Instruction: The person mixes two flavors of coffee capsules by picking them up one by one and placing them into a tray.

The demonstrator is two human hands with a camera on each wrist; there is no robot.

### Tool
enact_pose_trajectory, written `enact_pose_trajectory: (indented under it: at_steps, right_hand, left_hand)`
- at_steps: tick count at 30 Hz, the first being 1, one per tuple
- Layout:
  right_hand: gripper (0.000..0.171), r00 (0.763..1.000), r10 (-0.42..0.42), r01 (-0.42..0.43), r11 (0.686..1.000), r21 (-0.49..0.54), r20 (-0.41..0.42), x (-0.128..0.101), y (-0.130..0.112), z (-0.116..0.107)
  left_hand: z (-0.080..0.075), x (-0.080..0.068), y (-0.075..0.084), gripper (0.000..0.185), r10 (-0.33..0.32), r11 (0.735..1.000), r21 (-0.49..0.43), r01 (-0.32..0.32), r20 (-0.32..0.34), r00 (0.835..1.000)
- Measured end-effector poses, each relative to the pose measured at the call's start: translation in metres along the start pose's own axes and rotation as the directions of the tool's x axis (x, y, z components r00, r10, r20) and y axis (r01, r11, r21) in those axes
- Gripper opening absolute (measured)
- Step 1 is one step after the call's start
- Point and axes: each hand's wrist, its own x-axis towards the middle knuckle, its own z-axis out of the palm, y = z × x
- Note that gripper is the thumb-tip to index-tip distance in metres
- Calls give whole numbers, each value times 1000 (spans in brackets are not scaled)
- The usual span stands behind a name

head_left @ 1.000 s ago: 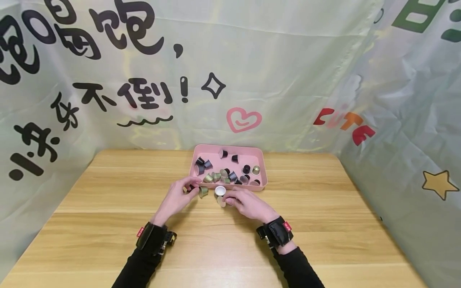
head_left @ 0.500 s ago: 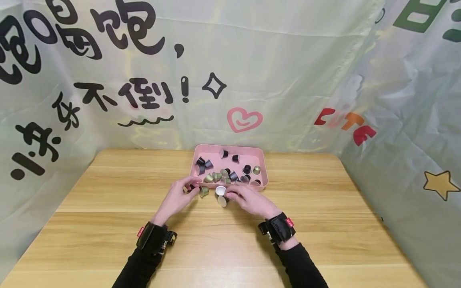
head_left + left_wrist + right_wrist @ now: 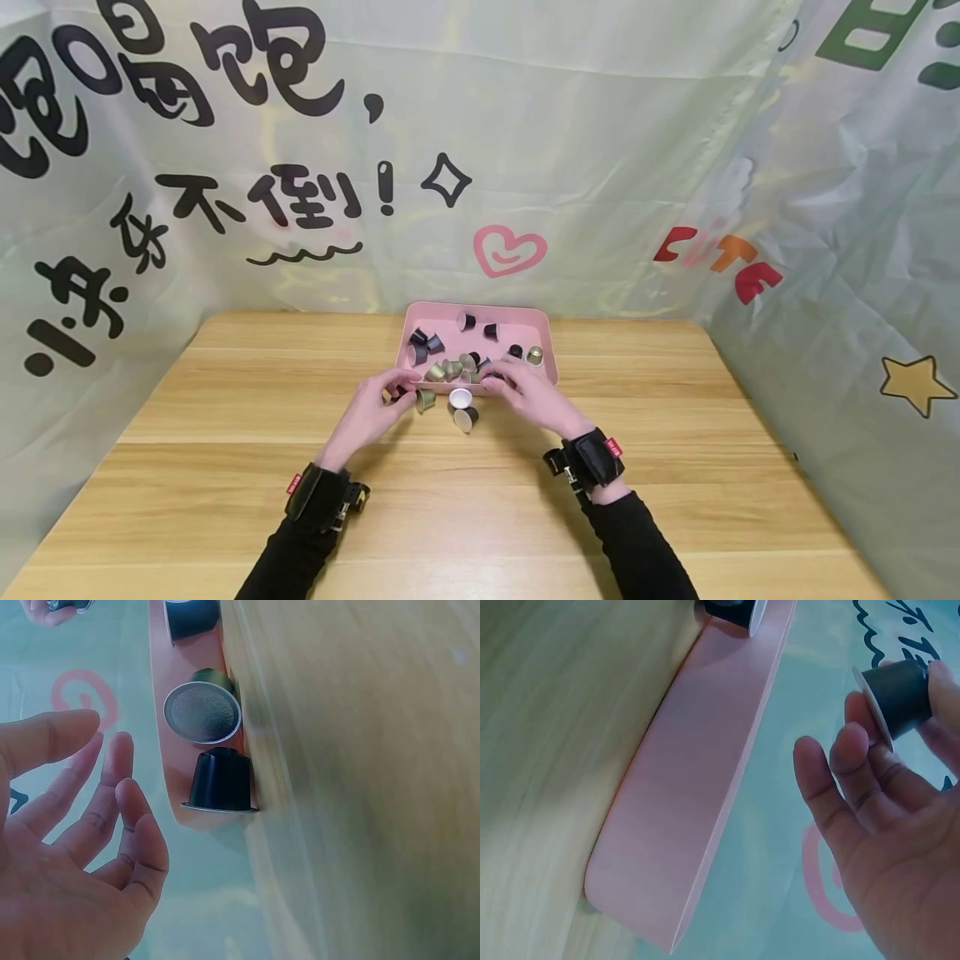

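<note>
In the right wrist view, my right hand pinches a dark coffee capsule between thumb and fingers. The head view places that right hand over the front right of a pink tray, hiding some capsules inside. At the tray's front left corner is my left hand, fingers loosely bent, nothing between them in the left wrist view. Beside it, against the tray's front wall, are a black capsule and a green capsule. A white-lidded capsule and a black capsule with beige lid lie further right.
Several black, blue-grey and green capsules lie scattered in the tray. The wooden table extends toward me and to both sides. Behind the tray hangs a printed cloth, with another stretch along the right.
My right hand has moved from the capsules in front of the tray, up and rightward over the tray, taking a dark capsule along. The left hand has stayed in place.
</note>
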Motion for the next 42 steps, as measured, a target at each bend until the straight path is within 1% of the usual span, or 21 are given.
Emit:
enact_pose_trajectory:
  at_steps: [5,10,13,19,24,32,38,40,42]
  right_hand:
    - [18,998,5,-5,1000,-2,-58,4,5,0]
    - [18,990,67,-66,998,11,-126,7,8,0]
    - [18,983,112,-107,993,40,-148,10,10,-1]
    - [15,968,169,-164,986,39,-185,16,15,-2]
    - [14,963,204,-197,979,57,-175,20,19,-1]
    - [15,963,194,-190,981,39,-185,23,24,4]
    - [16,964,221,-215,975,56,-145,24,23,7]
    - [17,964,231,-226,973,55,-128,24,23,8]
    - [19,963,243,-240,970,46,-112,24,23,9]
  left_hand:
    - [1,0,0,31,-4,1000,0,4,6,1000]
    - [1,0,1,30,-8,1000,0,8,8,1000]
    - [1,0,0,30,-5,1000,0,5,8,1000]
    - [2,0,1,30,15,1000,-4,-15,3,1000]
    - [2,1,-1,30,19,1000,-3,-19,0,1000]
    - [2,0,0,30,23,1000,4,-23,-1,1000]
    - [3,-2,1,29,62,998,5,-62,-26,998]
    - [3,-2,1,29,68,998,3,-68,-22,997]
    - [3,-2,1,28,59,998,-4,-59,-5,998]
